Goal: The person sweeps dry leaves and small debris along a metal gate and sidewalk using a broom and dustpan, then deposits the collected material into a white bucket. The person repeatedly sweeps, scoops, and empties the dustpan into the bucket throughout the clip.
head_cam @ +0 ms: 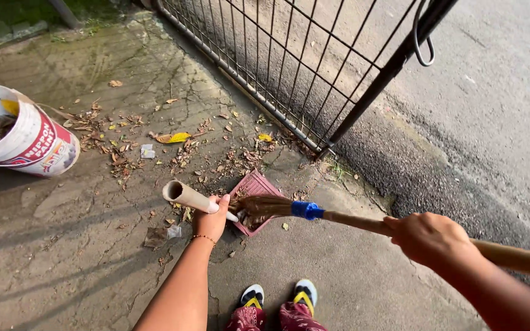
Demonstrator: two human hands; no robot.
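Head view, the only view I have. Count of hands: two, both the person's own.

Left hand: fingers curled closed round one pale tubular handle, which slants up and away to the left of the knuckles. That handle belongs to one maroon dustpan, lying flat on the concrete floor just to the right of the left fingertips. One thin bead bracelet sits on the left wrist.

Right hand: fingers wrapped closed over one wooden broom handle, which passes through the fist and runs on to the right edge of the frame. Left of those fingers the handle meets one blue binding, then one bundle of brown bristles, whose tips lie on the dustpan, near the left fingers.

Other items, counted:
- One white bucket, tilted, with leaves inside, well apart to the far left of the left fingers.
- One black metal gate of thin bars, beyond both hands.
- Two feet in sandals at the bottom edge, below and between the hands.
- Dry leaves: too many to count, scattered beyond the left fingers between bucket and gate; one larger yellow leaf stands out among them.
- One grey tarmac road beyond the gate.
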